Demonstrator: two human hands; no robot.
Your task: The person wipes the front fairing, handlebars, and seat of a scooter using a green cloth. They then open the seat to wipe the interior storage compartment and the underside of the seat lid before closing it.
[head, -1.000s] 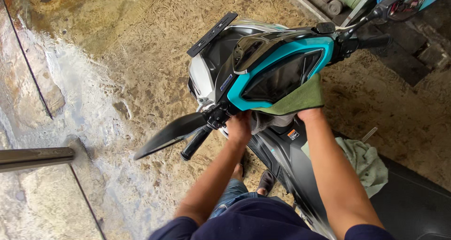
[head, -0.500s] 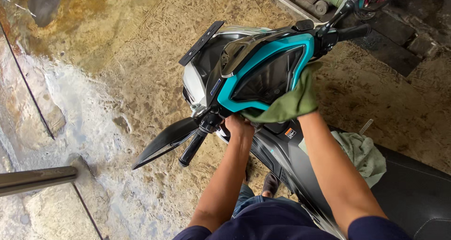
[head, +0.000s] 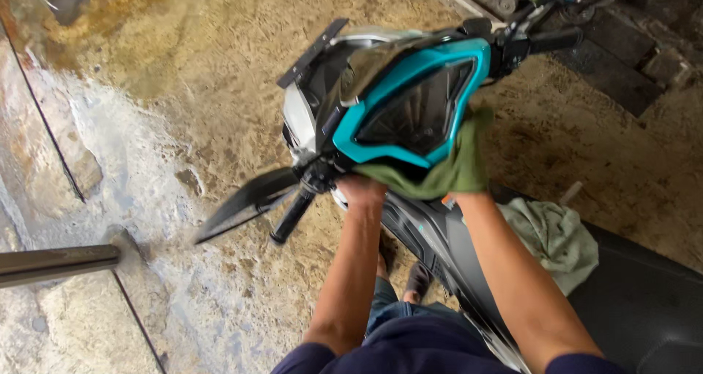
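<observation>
Right hand [head: 469, 170] under crumpled olive-green rag [head: 439, 172], fingers hidden, pressed against glossy teal scooter instrument cowl [head: 410, 103]. Left hand [head: 360, 191] fingers closed by black handlebar grip [head: 291, 218].

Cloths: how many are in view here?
2. A dark green cloth is pressed to the scooter's teal panel under the right hand; a pale green cloth lies on the seat. Others may be hidden.

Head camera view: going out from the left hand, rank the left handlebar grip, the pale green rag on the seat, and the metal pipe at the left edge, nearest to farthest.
From the left hand:
1. Left handlebar grip, black, just to its left and slightly below.
2. Pale green rag, crumpled on the seat, off to the right past the other arm.
3. Metal pipe, far left edge of the picture, over the wet floor.
</observation>
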